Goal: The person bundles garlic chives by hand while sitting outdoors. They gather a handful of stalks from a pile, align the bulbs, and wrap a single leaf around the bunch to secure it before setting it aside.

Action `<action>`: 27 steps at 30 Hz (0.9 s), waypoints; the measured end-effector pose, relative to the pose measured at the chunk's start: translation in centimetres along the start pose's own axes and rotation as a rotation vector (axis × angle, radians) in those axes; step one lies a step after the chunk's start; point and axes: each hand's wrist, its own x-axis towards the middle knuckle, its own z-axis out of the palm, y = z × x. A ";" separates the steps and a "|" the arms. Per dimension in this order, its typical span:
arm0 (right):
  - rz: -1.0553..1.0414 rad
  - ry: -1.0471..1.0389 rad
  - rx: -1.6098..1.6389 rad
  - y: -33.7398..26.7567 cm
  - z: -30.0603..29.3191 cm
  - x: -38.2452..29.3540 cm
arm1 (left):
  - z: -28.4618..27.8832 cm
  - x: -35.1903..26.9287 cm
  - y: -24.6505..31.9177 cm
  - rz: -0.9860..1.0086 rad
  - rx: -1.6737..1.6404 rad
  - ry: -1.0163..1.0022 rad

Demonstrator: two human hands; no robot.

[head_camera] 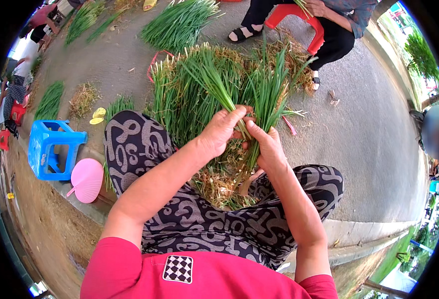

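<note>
My left hand (221, 129) grips a small bunch of garlic chives (212, 80), its green leaves fanning up and away from me. Close beside it, my right hand (270, 145) is closed around a second bunch of chives (268, 93) with some brown, dry leaves and dangling lower ends. The two hands meet between my knees, fingers nearly touching. Beneath them lies a large heap of untrimmed chives (189, 97), partly hidden by the held bunches. Dry brown trimmings (214, 187) are piled between my legs.
Another person's hand (314, 8) holds stalks at the top right, by a red stool (316, 30). A green chive pile (182, 22) lies farther off. On my left are a blue plastic stool (51, 149), a pink fan (88, 180) and yellow slippers (98, 115).
</note>
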 end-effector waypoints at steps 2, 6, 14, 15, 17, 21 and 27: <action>-0.015 0.028 -0.038 0.2 -0.6 0.2 | -0.4 0.3 0.2 0.016 -0.013 0.031; -0.040 0.062 -0.050 0.2 -1.5 0.6 | -1.3 0.5 1.3 0.063 -0.032 0.074; -0.091 0.210 0.113 -1.7 -3.5 1.4 | -2.5 0.8 3.1 0.116 -0.058 0.019; -0.092 0.213 0.134 -2.0 -3.6 1.4 | -2.8 0.8 3.7 0.115 -0.056 0.016; -0.112 0.214 0.113 -1.9 -4.7 1.8 | -3.0 0.8 5.4 0.120 -0.044 0.016; -0.056 0.197 0.095 -1.5 -5.2 1.7 | -3.2 0.1 10.6 0.089 0.231 0.162; -0.083 0.154 0.073 -1.5 -4.7 2.0 | -8.1 -3.3 20.1 0.240 0.619 0.252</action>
